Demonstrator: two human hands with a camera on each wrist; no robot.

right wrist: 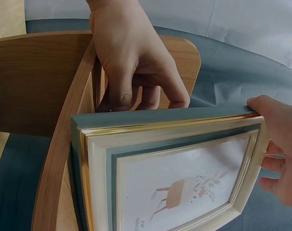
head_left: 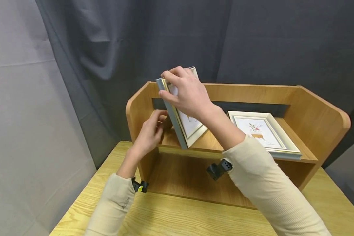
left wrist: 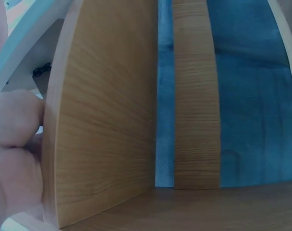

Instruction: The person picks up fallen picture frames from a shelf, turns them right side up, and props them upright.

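1. tabletop [head_left: 171, 213]: light wood, carrying everything, with grey cloth hung behind it.
2. wooden shelf unit [head_left: 312, 108]: stands on the tabletop, with rounded side panels and one board across.
3. flat picture frame [head_left: 264, 132]: lies face up on the right part of the shelf board, showing a small plant drawing.
4. tilted picture frame [head_left: 185, 126]: stands on its lower edge at the left end of the shelf board, leaning, cream and gold front with a blue-grey back edge.
5. right hand [head_left: 187, 93]: fingers curled over the tilted picture frame's top corner, gripping it.
6. left hand [head_left: 150, 132]: fingers bent behind the frame beside the left side panel, touching its back edge; the grip itself cannot be made out.
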